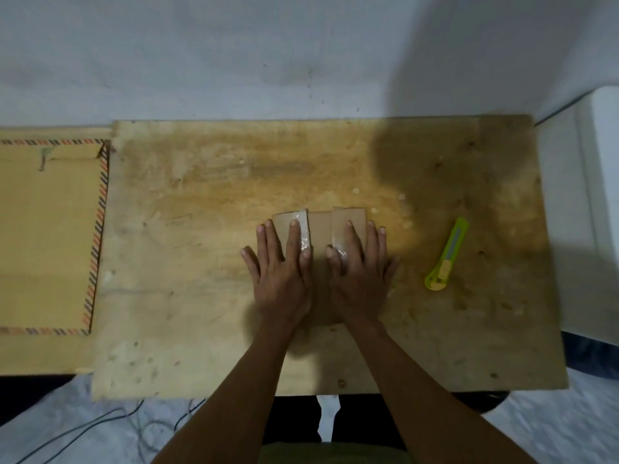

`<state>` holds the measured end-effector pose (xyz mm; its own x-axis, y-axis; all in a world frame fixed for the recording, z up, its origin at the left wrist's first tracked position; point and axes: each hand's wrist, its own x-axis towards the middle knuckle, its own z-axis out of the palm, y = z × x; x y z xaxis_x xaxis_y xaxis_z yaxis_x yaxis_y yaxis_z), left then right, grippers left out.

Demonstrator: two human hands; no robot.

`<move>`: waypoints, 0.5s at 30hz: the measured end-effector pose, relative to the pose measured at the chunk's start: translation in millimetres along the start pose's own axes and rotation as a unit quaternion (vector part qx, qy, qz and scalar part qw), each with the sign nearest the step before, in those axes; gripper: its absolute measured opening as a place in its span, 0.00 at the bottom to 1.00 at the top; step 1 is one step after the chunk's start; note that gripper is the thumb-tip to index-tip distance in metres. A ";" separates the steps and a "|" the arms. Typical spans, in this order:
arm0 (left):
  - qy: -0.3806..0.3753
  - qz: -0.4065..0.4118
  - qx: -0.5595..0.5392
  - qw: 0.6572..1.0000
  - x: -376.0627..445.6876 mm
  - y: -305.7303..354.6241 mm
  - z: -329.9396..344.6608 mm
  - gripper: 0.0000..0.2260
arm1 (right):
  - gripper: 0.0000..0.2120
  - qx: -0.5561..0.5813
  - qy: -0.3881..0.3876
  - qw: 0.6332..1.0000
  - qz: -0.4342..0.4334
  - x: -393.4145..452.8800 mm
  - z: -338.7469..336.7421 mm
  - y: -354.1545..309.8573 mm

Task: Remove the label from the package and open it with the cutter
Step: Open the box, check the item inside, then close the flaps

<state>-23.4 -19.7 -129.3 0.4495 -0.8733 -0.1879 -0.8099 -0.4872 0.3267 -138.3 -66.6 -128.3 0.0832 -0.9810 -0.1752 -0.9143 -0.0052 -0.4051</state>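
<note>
package [320, 229] mid-board, flaps parted, under my left hand [279, 272] and right hand [358, 276], both flat, fingers spread, gripping nothing. cutter [447, 254] lies well right. risk: taped flaps spring shut if i lift off.

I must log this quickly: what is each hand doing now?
Left hand: open, flat on the package, holding nothing.
Right hand: open, flat on the package, holding nothing.
</note>
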 end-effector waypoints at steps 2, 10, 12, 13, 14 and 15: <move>0.004 0.006 -0.021 1.000 -0.2 0.9 0.5 0.24 | 0.26 0.040 0.021 0.999 0.000 0.4 -0.4 1.2; 0.077 0.042 -0.237 0.968 -4.2 8.0 -8.6 0.21 | 0.27 0.220 0.129 0.966 -0.031 -4.1 -8.0 3.0; 0.094 0.060 -0.278 0.954 -8.8 11.2 -19.3 0.21 | 0.28 0.275 0.135 0.951 -0.037 -7.4 -15.1 1.7; 0.095 0.062 -0.289 0.950 -11.1 13.1 -26.9 0.21 | 0.28 0.286 0.136 0.948 -0.032 -10.3 -21.1 -0.4; 0.095 0.059 -0.294 0.949 -12.5 15.1 -35.7 0.22 | 0.29 0.294 0.134 0.946 -0.017 -13.3 -29.4 -3.7; 0.091 0.047 -0.294 0.950 -13.3 17.2 -46.0 0.22 | 0.31 0.299 0.127 0.946 0.006 -16.2 -39.9 -8.3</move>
<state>-26.1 -16.7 -78.6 0.4860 -0.8738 0.0134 -0.5238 -0.2790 0.8049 -147.9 -58.3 -86.4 -0.0935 -0.9956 0.0073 -0.5213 0.0427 -0.8523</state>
